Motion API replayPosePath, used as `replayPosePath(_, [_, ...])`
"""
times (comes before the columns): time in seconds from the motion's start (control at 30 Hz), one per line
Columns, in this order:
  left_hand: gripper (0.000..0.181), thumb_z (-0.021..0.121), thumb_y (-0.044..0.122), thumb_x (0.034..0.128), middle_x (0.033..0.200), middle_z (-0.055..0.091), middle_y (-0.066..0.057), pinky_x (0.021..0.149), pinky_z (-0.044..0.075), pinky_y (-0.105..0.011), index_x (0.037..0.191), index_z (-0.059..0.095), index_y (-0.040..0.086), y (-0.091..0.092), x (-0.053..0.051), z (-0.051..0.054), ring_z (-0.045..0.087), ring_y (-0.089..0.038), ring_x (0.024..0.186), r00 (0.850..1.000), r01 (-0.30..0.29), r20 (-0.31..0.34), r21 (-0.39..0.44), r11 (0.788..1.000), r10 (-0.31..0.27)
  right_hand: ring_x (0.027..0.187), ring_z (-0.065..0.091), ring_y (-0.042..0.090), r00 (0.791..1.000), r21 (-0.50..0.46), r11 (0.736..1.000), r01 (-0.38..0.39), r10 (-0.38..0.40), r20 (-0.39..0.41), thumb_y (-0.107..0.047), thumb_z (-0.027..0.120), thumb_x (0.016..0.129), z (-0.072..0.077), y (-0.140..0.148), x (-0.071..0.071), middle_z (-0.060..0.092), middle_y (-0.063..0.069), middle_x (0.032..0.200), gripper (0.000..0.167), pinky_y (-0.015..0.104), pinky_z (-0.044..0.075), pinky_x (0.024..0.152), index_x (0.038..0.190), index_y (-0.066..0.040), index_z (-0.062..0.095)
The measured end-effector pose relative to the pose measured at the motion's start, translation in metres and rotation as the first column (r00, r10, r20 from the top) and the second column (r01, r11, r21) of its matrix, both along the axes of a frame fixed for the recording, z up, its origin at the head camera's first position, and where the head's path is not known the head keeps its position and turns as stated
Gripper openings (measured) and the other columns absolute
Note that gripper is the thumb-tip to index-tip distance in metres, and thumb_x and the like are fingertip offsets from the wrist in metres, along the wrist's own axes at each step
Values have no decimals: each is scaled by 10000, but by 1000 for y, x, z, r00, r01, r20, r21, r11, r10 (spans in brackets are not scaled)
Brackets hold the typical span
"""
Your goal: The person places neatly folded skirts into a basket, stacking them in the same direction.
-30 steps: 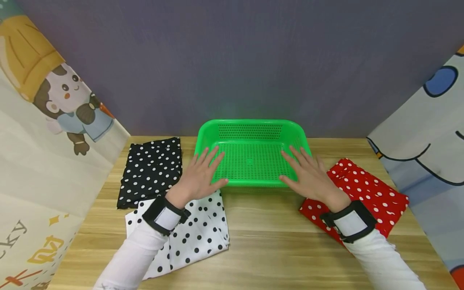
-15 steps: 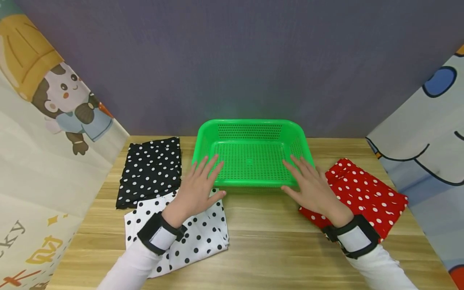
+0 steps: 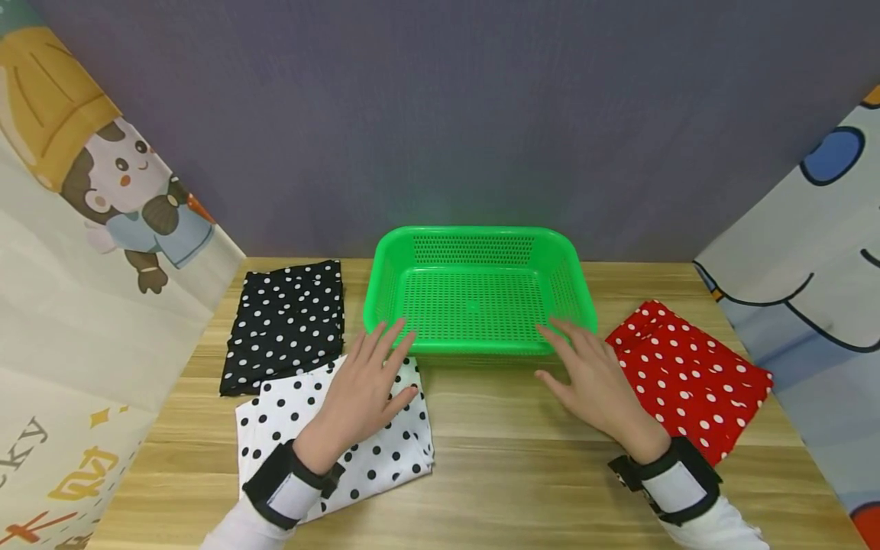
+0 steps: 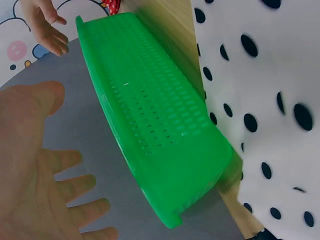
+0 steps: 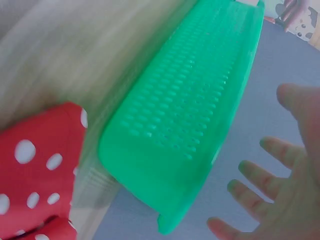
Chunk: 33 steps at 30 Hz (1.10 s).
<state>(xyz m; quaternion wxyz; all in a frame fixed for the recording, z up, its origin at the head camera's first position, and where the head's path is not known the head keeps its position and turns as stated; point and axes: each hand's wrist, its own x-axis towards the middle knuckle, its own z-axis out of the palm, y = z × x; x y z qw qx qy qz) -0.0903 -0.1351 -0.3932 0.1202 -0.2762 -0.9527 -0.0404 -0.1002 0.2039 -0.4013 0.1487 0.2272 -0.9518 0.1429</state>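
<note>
A green perforated basket (image 3: 474, 347) stands at the back middle of the wooden table (image 3: 495, 473). My left hand (image 3: 360, 393), fingers spread and holding nothing, hovers by its front left corner, above a white cloth with black dots (image 3: 395, 458). Opposite, my right hand (image 3: 594, 378) is at the front right corner, also spread and not holding anything. In both wrist views the basket (image 4: 150, 110) (image 5: 165, 110) shows beside the spread fingers, apart from them. A red cloth with white dots (image 3: 694, 378) lies right of the right hand.
A folded black cloth with white dots (image 3: 289, 325) lies at the back left, touching or overlapping the white one. Behind the table rises a grey wall (image 3: 467, 114). Printed curtains (image 3: 89, 328) (image 3: 811, 252) hang along the left and right sides.
Both hands have drawn back from over the basket toward the table's front, uncovering more of its front corners. The basket and the cloths have not moved.
</note>
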Motion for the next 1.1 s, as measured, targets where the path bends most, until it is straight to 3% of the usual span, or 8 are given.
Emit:
replayPosePath(0.3, [715,584,432,847,1487,258,-134,1108,187,-482,1413,336,74,-6,16,-7,275,-340,1342,999,-49,0,36,998,49,1050,509,316,995,-69,997,-42,35,-96,-190,728,727,-19,-8,13,532,137,1171,517,490,448,777,1201,-73,556])
replayPosePath(0.57, [653,619,382,823,1400,371,-152,1065,280,-459,1352,423,53,-9,29,-19,371,-314,1268,996,-85,11,103,991,84,1025,509,275,994,-103,993,-52,41,-102,-152,701,733,-27,-16,18,546,99,1121,434,427,445,760,1147,-89,586])
replayPosePath(0.8, [585,606,354,838,1362,420,-146,1024,335,-465,1321,461,56,-15,44,-31,414,-312,1230,990,-133,58,118,984,127,952,551,260,991,-107,992,-72,59,-123,-143,711,726,-34,-27,18,577,77,1054,388,404,468,728,1099,-101,613])
replayPosePath(1.1, [552,625,346,820,1346,439,-150,1010,347,-484,1265,507,42,-28,53,-43,423,-322,1220,980,-190,89,124,974,180,958,566,221,987,-96,984,-149,143,-71,-177,702,759,-40,-52,17,578,54,1061,380,378,499,774,1118,-102,604])
